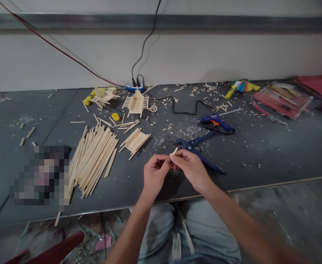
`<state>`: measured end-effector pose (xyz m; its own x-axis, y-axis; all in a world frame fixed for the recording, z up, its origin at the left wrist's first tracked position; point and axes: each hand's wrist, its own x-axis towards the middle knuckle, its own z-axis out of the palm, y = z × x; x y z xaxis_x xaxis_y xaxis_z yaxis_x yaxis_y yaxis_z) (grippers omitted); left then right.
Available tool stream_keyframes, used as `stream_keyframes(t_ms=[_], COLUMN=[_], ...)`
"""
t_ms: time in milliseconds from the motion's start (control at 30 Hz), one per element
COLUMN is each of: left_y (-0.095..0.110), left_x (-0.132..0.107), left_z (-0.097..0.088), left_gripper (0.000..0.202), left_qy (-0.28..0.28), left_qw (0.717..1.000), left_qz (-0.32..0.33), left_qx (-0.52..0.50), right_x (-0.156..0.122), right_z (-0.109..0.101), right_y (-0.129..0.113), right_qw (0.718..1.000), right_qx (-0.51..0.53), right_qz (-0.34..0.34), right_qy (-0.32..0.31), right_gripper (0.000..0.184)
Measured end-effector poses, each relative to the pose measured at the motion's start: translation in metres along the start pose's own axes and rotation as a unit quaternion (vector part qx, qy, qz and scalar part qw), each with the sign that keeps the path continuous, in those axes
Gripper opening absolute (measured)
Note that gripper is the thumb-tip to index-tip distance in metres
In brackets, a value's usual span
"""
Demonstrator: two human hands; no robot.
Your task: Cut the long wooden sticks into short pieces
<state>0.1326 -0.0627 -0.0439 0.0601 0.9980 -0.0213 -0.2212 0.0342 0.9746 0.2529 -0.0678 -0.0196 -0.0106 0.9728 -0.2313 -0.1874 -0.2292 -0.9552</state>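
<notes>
My left hand (154, 175) and my right hand (191, 167) meet over the near edge of the dark table (273, 146). Together their fingertips pinch a short pale wooden stick piece (174, 151), which pokes up between them. Both hands are closed on it. Just behind my right hand lie blue-handled cutters (197, 146). A blue glue gun (215, 121) with an orange trigger rests farther back.
A pile of long wooden sticks (93, 157) lies at the left, beside a small flat stick frame (134, 141). Two stick models (136, 103) stand near a power strip (134, 87). Coloured paper and red sheets (281, 97) fill the back right. Wood chips litter the surface.
</notes>
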Motion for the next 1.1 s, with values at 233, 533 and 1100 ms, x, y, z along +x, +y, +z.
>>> stream_keyframes(t_ms=[233,533,1100], left_y=[0.0017,0.0043,0.0001], left_x=[-0.0007,-0.0030,-0.0036], left_z=[0.0008,0.0019,-0.0003], left_gripper=[0.007,0.011,0.016], left_qy=[-0.006,-0.011,0.005], left_qw=[1.000,1.000,0.997], left_qz=[0.000,-0.009,0.012], left_qx=[-0.003,0.020,0.071], right_x=[0.0018,0.0049,0.0050], right_z=[-0.0028,-0.0028,-0.0046], right_y=[-0.0012,-0.0042,-0.0093], right_qw=[1.000,0.999,0.995], right_qx=[-0.015,0.012,0.059], right_qz=[0.005,0.032,0.072], right_qy=[-0.009,-0.008,-0.022], right_gripper=[0.014,0.009,0.013])
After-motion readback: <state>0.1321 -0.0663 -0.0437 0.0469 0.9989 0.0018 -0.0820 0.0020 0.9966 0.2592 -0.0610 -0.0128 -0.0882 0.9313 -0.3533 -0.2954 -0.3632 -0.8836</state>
